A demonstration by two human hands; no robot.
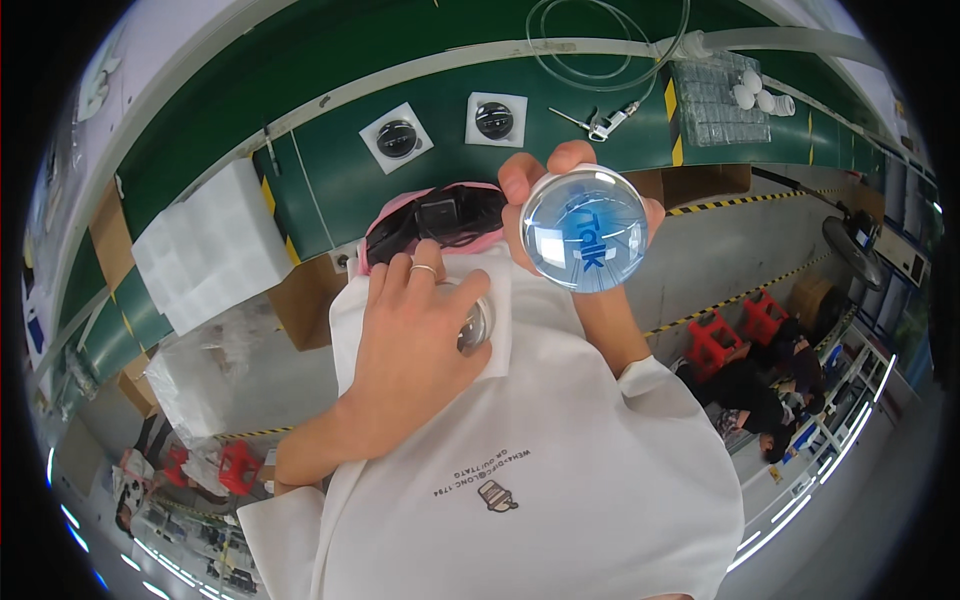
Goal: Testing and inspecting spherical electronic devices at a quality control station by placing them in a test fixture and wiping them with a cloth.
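Observation:
My right hand point(520, 183) is raised on the right, its fingers wrapped round a clear glass ball point(550, 225) with blue print showing inside. Close to my body, my left hand point(415, 320) closes over a second glass ball point(478, 325), partly hidden under the fingers. That ball rests at a white foam square point(497, 350). On the green bench stand two more white foam squares, each with a dark shiny ball, one at the left point(397, 138) and one at the right point(494, 120).
A silver air gun point(605, 122) with a coiled clear hose lies on the bench. Beyond it sits a clear plastic tray point(715, 100) with several white round parts. Large white foam point(210, 245) stands at left above an open carton point(305, 300). A pink-edged black pouch point(440, 215) lies against me.

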